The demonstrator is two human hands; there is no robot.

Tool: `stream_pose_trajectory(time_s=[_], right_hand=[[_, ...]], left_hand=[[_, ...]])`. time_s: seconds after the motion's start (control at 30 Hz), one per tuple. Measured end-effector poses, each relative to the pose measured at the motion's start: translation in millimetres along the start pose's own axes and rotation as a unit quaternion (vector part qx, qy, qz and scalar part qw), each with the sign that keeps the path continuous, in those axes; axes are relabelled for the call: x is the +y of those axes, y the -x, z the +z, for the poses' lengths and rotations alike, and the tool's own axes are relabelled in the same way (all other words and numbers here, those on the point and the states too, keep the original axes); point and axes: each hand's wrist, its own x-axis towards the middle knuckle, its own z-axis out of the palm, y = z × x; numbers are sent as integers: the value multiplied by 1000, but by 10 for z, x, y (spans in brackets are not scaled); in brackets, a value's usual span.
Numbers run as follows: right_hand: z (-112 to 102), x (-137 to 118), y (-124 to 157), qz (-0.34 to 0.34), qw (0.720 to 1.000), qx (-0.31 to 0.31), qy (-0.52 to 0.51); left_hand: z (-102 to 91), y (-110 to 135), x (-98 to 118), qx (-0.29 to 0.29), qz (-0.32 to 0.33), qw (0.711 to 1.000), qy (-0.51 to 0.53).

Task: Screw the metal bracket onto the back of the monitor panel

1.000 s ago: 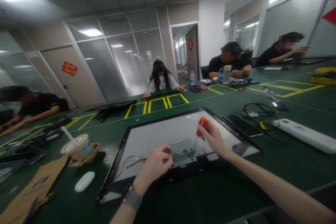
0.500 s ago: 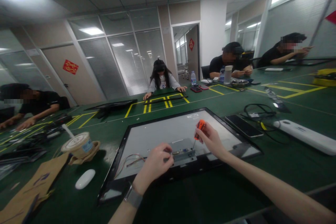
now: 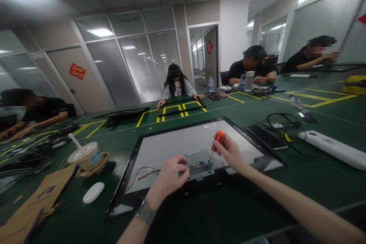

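Observation:
In front of me lies a flat display panel (image 3: 168, 145) with a black frame and a grey back. A metal bracket with a small circuit board (image 3: 200, 169) sits near its front edge. My right hand (image 3: 228, 152) is closed round the orange handle of a screwdriver (image 3: 219, 137), whose shaft points down at the right end of the bracket. My left hand (image 3: 173, 173) rests at the bracket's left end with its fingers curled together; what they hold, if anything, is hidden. Thin wires (image 3: 145, 171) run over the panel left of this hand.
A lidded cup with a straw (image 3: 85, 156), a white oval case (image 3: 93, 192) and a brown paper bag (image 3: 42, 202) are on the left. To the right lie a phone (image 3: 265, 137), a black cable (image 3: 283, 122) and a long white device (image 3: 333, 148). Co-workers sit round the green table (image 3: 228, 213).
Both my hands and the screwdriver stay almost where they were. Across the table, a person's black frame has tilted slightly; the view has shifted a little.

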Motion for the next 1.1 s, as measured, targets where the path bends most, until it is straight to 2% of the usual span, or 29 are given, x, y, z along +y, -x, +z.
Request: stream_pose_trajectory(time_s=[0.23,0.37,0.6,0.9,1.0,1.1], right_hand=[[-14,8,24,-40,998,-28,41],[-28,-23,31,-94,992,-38,81],[-25,-29,7,-181,975,-30,124],[-16,-21,-6,-179,972,-14,154],[-25,-89,-14,-184,971,-39,145],[-10,-166,-15,-176,977,-95,80]], left_hand=[[1,-2,-32,87,7,995,-56],[8,-1,-85,117,1,990,-84],[37,-3,-137,111,-15,988,-102],[41,-8,-143,93,-25,988,-120],[49,-9,-154,86,-31,988,-124],[66,-13,-177,87,-35,988,-125]])
